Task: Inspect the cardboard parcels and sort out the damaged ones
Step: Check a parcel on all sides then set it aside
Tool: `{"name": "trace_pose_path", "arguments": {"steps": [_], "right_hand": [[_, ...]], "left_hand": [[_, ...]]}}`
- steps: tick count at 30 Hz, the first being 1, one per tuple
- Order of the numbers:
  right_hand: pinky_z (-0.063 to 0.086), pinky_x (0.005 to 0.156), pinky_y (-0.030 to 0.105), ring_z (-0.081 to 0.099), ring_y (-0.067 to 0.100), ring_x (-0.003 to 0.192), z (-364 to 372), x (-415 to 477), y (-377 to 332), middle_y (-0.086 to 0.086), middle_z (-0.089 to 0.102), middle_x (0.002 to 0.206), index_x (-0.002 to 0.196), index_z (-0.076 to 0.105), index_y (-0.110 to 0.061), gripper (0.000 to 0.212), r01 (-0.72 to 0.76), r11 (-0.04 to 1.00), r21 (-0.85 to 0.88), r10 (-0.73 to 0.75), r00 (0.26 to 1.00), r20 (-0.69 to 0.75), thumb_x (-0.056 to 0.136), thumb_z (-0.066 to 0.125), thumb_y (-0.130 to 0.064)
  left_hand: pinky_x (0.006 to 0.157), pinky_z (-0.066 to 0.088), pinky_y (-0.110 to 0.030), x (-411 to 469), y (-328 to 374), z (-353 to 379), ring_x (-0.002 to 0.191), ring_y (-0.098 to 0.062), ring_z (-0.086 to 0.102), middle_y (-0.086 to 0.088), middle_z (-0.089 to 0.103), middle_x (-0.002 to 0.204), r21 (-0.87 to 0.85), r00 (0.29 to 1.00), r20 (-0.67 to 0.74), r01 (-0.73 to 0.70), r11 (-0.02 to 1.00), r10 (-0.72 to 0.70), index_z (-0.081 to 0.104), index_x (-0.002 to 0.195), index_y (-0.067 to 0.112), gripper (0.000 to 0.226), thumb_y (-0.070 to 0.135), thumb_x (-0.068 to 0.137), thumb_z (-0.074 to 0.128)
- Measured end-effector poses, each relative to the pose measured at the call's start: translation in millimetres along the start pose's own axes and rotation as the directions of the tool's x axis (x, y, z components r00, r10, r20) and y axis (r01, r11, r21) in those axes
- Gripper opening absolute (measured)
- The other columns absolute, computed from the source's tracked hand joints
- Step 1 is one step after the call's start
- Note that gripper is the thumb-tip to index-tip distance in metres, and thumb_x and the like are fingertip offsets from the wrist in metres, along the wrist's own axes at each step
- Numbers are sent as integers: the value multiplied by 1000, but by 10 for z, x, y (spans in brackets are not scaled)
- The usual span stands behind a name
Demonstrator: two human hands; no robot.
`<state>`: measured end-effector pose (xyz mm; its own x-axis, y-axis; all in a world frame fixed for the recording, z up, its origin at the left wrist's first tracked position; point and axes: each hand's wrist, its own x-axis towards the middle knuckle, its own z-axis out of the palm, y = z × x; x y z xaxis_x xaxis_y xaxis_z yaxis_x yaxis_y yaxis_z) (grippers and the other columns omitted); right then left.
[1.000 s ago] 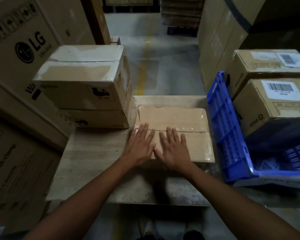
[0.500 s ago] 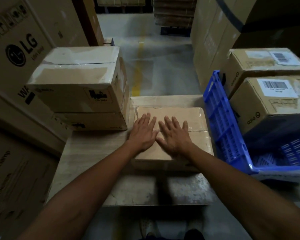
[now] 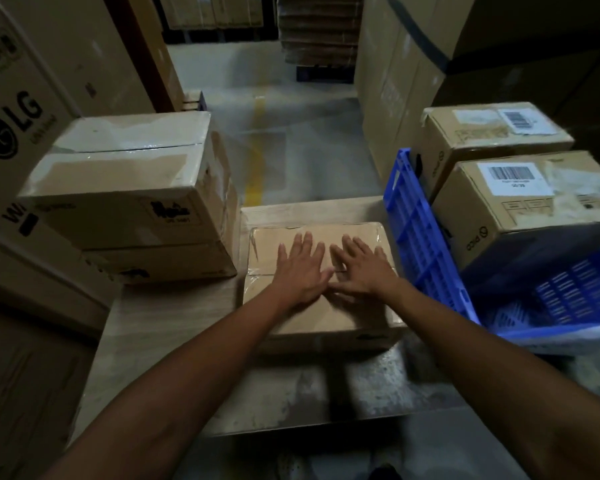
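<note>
Cardboard, brown and sealed with clear tape, makes up the flat parcel (image 3: 336,317) lying at the far right corner of the worn table (image 3: 174,327), its right side along the table's right edge. Both hands lie flat on its top with fingers straight and spread, grasping nothing: the left hand (image 3: 300,268) and the right hand (image 3: 362,271) sit side by side over the taped seam, thumbs close together, though contact between them cannot be told. At the table's far left corner stand two stacked boxes, the upper box (image 3: 125,188) resting on the lower box (image 3: 163,265), just beside the parcel. Off the right edge a blue crate (image 3: 420,237) stands near the parcel, with a barcode-labelled box (image 3: 534,202) in it.
</note>
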<state>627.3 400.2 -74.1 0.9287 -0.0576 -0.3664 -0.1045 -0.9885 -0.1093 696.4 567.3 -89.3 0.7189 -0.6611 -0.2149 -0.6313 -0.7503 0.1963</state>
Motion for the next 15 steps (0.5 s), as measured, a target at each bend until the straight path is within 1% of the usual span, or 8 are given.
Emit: {"name": "trace_pose_path", "arguments": {"steps": [1,3,5,8,9,11,13,15], "right_hand": [[1,120,64,-10,29,155,21,-43,64,10,-18,167,161,-6,-29,98,-21,1000,16,21,1000,-15,88,31,-83],[-6,118,66,-19,28,153,153,-156,149,9,-25,164,160,-12,-32,99,-98,994,40,101,992,-72,85,18,-89],[-8,118,67,-24,28,152,235,-207,142,9,-30,162,158,-17,-32,100,-132,991,38,135,987,-87,82,7,-92],[-4,120,64,-21,30,153,153,-182,125,12,-24,165,160,-14,-29,101,-132,989,63,134,991,-28,84,15,-89],[-4,121,63,-18,30,154,119,-192,115,13,-21,166,161,-10,-29,100,-137,988,76,140,990,-37,86,19,-88],[-1,122,61,-9,32,155,102,-262,54,15,-9,168,162,3,-25,93,-171,979,116,183,977,-107,91,28,-80],[4,123,57,1,32,156,182,-410,-56,17,4,168,160,18,-20,80,-227,962,152,252,951,-178,97,36,-66],[6,125,53,5,31,156,335,-550,-151,17,9,168,159,20,-15,69,-274,951,146,300,930,-212,103,32,-53]], "left_hand": [[120,-2,-61,2,72,7,153,-26,-12,-7,-8,167,-8,1000,-4,-14,1000,14,11,159,23,67,57,102,23],[119,-2,-63,-25,207,68,153,-22,-12,-3,-8,167,-11,998,-27,-62,998,62,11,159,25,65,56,103,18],[119,-2,-64,-34,236,121,153,-20,-11,0,-7,168,-7,997,-32,-69,998,69,10,159,25,64,56,103,14],[120,-2,-62,11,185,52,154,-19,-10,1,-7,167,-12,996,31,-80,997,80,10,159,26,66,59,102,14],[120,0,-61,14,175,17,154,-20,-9,0,-6,167,-10,995,40,-88,996,89,10,159,26,66,59,102,15],[122,8,-55,-55,199,-14,154,-22,0,-4,3,168,10,992,-1,-126,992,126,17,158,24,61,53,105,20],[120,21,-48,-215,284,35,152,-26,17,-9,21,164,22,976,-77,-205,979,206,31,154,18,55,43,106,24],[116,31,-45,-368,379,176,146,-31,33,-14,39,156,13,952,-123,-280,960,279,48,145,11,60,39,102,17]]}}
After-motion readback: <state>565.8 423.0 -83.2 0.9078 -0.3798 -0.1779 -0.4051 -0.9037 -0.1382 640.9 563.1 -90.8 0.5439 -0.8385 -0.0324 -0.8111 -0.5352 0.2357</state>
